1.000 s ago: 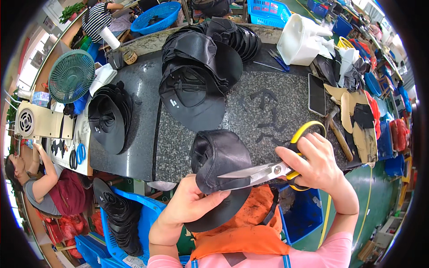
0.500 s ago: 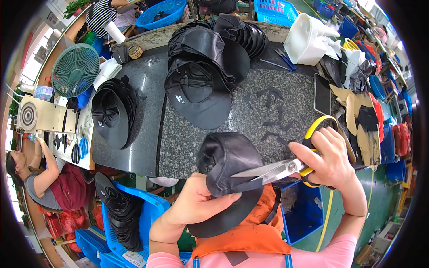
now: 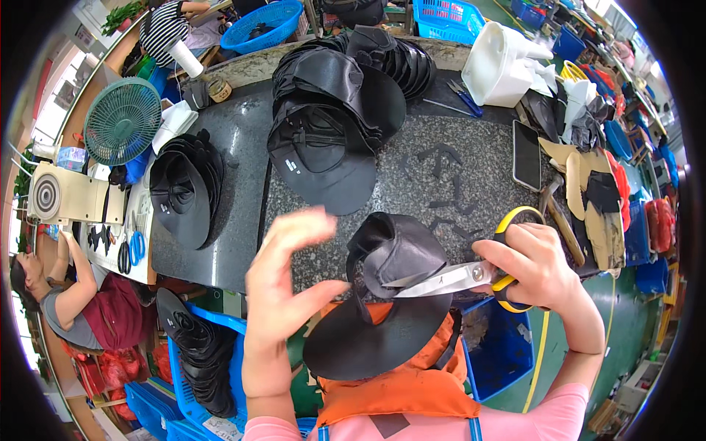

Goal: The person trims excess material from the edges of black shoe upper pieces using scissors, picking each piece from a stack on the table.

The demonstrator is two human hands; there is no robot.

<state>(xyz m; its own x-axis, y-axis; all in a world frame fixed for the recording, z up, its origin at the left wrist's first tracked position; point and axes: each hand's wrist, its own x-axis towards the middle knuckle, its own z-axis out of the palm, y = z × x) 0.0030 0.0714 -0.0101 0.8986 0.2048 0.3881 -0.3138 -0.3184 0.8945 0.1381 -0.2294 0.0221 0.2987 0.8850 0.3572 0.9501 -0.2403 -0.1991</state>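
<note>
A black brimmed cap [image 3: 401, 253] is at the near edge of the table, its wide brim [image 3: 382, 342] toward me above my orange apron. My left hand [image 3: 290, 264] is open and off the cap, just to its left, fingers spread and somewhat blurred. With my right hand [image 3: 533, 264] I grip large scissors [image 3: 448, 281] with yellow and black handles. Their blades point left and lie against the cap where crown and brim meet. Whether a blade is inside the fabric I cannot tell.
Black caps are stacked at the table's back [image 3: 320, 147] and left [image 3: 187, 184]. Small black scraps [image 3: 441, 206], a phone [image 3: 526, 154], a hammer [image 3: 562, 220], blue-handled pliers [image 3: 467, 101] and a white container [image 3: 496, 66] lie about. A blue basket [image 3: 176, 360] holds more caps. Another person [image 3: 70, 294] works at left.
My left hand has let go of the cap and moved up and left, opening its fingers. The cap has shifted slightly, showing more brim. The scissors stay at it, their blades closer together.
</note>
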